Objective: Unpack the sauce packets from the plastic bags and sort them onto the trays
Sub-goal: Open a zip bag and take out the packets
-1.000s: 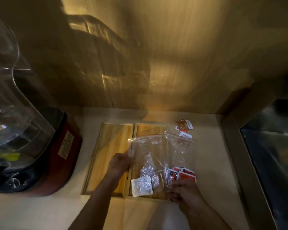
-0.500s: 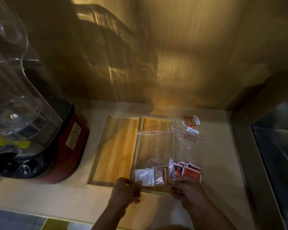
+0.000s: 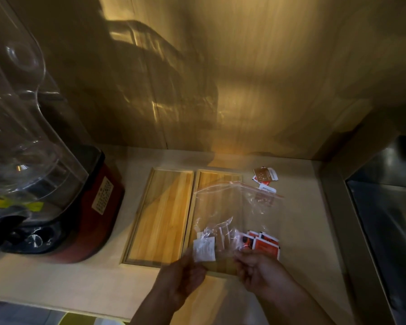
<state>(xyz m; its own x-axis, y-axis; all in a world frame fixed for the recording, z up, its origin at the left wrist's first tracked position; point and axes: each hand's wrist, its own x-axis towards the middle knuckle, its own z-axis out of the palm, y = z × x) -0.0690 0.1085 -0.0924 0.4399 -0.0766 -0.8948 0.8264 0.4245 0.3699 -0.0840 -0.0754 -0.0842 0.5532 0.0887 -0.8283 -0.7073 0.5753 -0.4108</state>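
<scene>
A clear zip plastic bag [image 3: 234, 207] with a red seal strip lies over the right wooden tray [image 3: 217, 178]. Its near end holds white sauce packets [image 3: 204, 249] and red-orange packets [image 3: 264, 245]. My left hand [image 3: 182, 275] pinches the bag's near left corner by the white packet. My right hand [image 3: 259, 268] grips the bag's near edge by the red packets. The left wooden tray [image 3: 161, 216] has nothing on it. A few loose packets [image 3: 265, 178] lie on the counter beyond the bag.
A blender [image 3: 45, 184] with a red base and clear jug stands at the left on the beige counter [image 3: 298, 219]. A steel sink [image 3: 389, 207] is at the right. A wooden wall rises behind the trays.
My left hand came back from the bag's upper left side to its near left corner. The bag's bottom end has been drawn toward me and the packets have bunched there.
</scene>
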